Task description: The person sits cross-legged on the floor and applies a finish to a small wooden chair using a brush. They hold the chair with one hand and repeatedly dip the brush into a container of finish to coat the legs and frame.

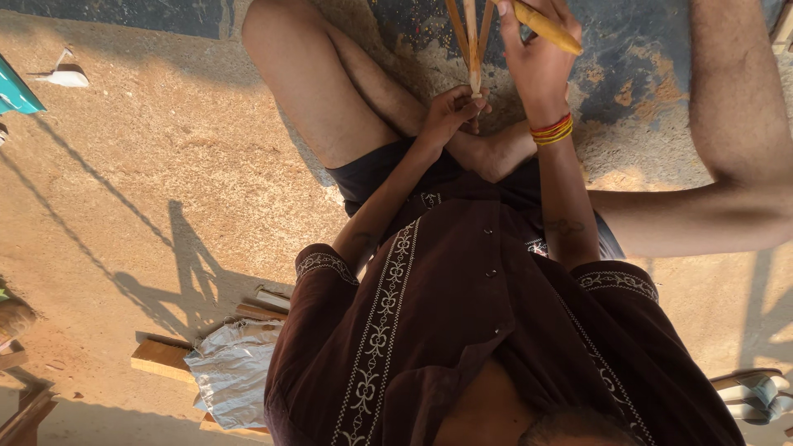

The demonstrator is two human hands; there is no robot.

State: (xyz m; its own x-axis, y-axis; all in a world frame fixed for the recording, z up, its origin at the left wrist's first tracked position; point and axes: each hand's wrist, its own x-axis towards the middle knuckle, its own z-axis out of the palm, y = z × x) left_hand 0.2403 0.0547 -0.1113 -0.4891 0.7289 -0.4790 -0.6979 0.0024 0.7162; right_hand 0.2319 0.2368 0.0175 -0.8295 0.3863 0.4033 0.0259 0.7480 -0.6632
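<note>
Head view, nearest first: a dark brown shirt [462, 330] with pale embroidered bands fills the lower frame. To its left a crumpled white cloth [235, 372] lies over a wooden block [161, 357]. A sandal [756, 396] sits at the right edge. The person sits cross-legged on sandy ground [124, 190], both forearms reaching forward between the knees.

Left hand [450, 111]: closed, fingertips pinched on the lower end of a bundle of thin wooden strips [471, 41]. The strips stand nearly upright above the ankles, meeting at the pinch and fanning apart towards the top edge, where they run out of frame.

Right hand [537, 58]: higher and just beside the strips, closed around a yellow tool [545, 29]. Its working end is cut off by the frame, so contact with the strips cannot be confirmed. Red and yellow threads [552, 130] circle that wrist. The hands are near each other but not touching.

Assessment: the strips appear to be held gathered at the base while the tool hand attends to their upper part. Any further work calls for a firm, unmoving pinch below and controlled tool pressure, or the strips could splay or slip.

Farther off, a teal object [12, 87] and a white scrap [66, 78] lie at the left.
</note>
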